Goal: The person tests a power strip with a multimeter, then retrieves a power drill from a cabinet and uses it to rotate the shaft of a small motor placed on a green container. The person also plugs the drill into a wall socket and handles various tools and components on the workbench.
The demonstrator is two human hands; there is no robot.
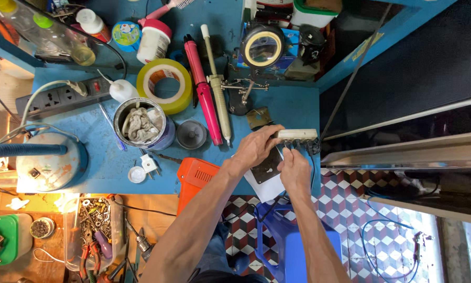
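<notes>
A cream-coloured rectangular device [296, 134] is gripped at its left end by the left hand [256, 148], fingers curled round it, at the right edge of the blue workbench [293, 107]. The right hand [294, 170] is pinched just beneath the device; what is held between its fingertips cannot be told. A dark plate [267, 166] on white paper [267, 187] is seen under both hands. Beside them, one orange tool casing [194, 175] is found at the bench's front edge. Farther out, two soldering tools are laid side by side, one pink [204, 94] and one cream [217, 86]. One roll of yellow tape [164, 85], one open tin [142, 124] stuffed with rag, and one round magnifier [262, 47] are counted. At the back, one white jar with a red lid [153, 41] is stood.
</notes>
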